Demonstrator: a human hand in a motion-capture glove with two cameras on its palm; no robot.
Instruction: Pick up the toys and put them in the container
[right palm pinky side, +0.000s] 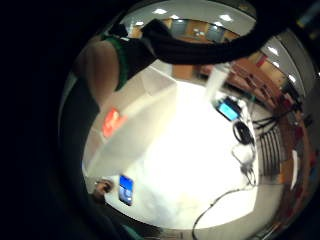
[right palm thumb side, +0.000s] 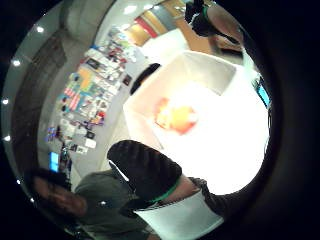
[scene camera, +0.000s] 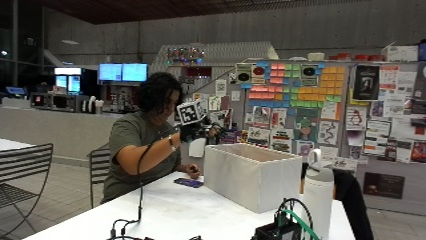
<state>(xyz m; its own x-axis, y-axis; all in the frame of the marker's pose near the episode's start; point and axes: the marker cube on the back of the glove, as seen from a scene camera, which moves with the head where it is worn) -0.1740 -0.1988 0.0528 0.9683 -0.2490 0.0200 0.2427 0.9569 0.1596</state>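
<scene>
**A:** Outside view: café-type hall, poster wall behind, white bench (scene camera: 180, 210). Person seated at the far end. White fabric container (scene camera: 256, 175) stands on the bench, long axis running away from the person, near short end just beside them.

**B:** Right hand?

**A:** Gloved right hand (scene camera: 193, 131) is raised above the container's near end, just short of the rim. Can't tell from here whether the fingers are curled or straight, or whether anything is in them. Bare left hand (scene camera: 192, 171) rests on the bench beside a phone (scene camera: 189, 183), against the container's near wall.

**B:** Little-finger palm view?

**A:** Looks down on the bench (right palm pinky side: 200, 165) and the container (right palm pinky side: 145, 115) from above. An orange-red toy (right palm pinky side: 113, 122) shows at the container wall, probably seen through the fabric; can't confirm. Phone (right palm pinky side: 126, 189) lies on the bench past the container's end. No loose toy on the bench in this view.

**B:** Thumb side?

**A:** Open top of the container (right palm thumb side: 182, 107) straight out from the palm. Orange toy (right palm thumb side: 176, 117) lies on its floor. A gloved fingertip (right palm thumb side: 145, 170) sits between camera and rim, holding nothing that I can see.

**B:** So what does the next move turn on?

**A:** Palm faces down into the opening, toy directly below. Right hand is the nearer one to the opening. My read: at least one toy is already in, hand is near the drop point.
</scene>
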